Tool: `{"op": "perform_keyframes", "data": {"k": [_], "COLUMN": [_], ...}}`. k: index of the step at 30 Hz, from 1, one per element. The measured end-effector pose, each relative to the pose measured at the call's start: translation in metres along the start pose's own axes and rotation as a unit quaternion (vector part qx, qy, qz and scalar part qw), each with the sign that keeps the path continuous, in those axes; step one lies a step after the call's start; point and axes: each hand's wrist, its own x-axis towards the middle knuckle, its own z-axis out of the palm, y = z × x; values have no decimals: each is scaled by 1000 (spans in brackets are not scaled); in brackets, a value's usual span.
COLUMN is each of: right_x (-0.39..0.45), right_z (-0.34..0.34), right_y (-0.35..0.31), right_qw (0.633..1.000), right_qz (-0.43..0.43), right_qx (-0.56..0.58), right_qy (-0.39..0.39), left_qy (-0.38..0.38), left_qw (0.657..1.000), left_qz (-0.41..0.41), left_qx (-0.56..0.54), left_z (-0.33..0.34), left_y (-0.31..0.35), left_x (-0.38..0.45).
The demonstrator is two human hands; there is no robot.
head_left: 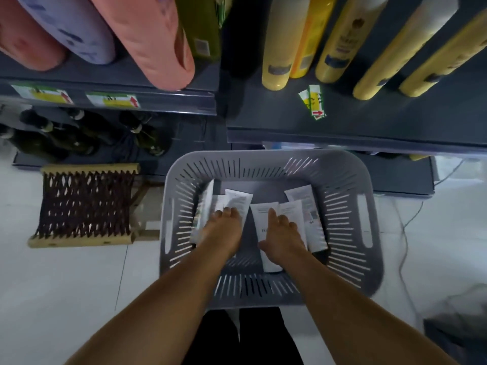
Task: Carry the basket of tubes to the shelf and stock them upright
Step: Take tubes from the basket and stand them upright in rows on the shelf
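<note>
Both hands reach into the basket (268, 159): left hand (224, 230) and right hand (282, 233) rest with loose, uncurled grip on flat-lying tubes (238, 200) whose long axes point toward the shelf (369, 122).

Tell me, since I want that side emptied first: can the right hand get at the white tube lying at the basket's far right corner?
Probably yes. The right hand is already inside the basket, resting on tubes beside it, and the far-right tube lies uncovered on top.

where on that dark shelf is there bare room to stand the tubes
The dark shelf is bare in front of the yellow bottles, right of the loose price tags. The back row is crowded. Left shelf is packed with pink pouches.
</note>
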Motion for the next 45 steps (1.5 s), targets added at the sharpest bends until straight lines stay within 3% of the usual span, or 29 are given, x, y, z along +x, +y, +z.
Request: {"op": "perform_keyframes", "data": {"k": [5,13,17,19,22,27,29,37,45], "right_x": [26,49,51,48,43,16,-2,-100,-182], "right_z": [34,42,39,34,24,3,-10,-74,-129], "right_y": [-2,-11,-11,-9,-7,-3,-5,-22,-43], "right_qw": [999,998,997,998,997,987,977,910,852], "right_qz": [26,60,72,64,54,31,19,-75,-93], "right_qx": [-43,-30,3,25,50,112,133,212,305], "right_qy": [-5,-16,-26,-14,18,114,168,348,415], "left_qy": [9,144,74,103,106,109,138,217,347], "left_qw": [998,981,991,989,991,975,969,927,879], "left_qz": [-54,-112,-109,-106,-85,-112,-97,10,75], "left_qx": [0,-69,-15,-7,4,-160,-179,-307,-319], "left_z": [27,42,46,49,56,19,-2,-56,-137], "left_y": [12,25,29,29,28,27,25,18,27], "left_x": [27,40,41,42,41,17,1,-94,-167]}}
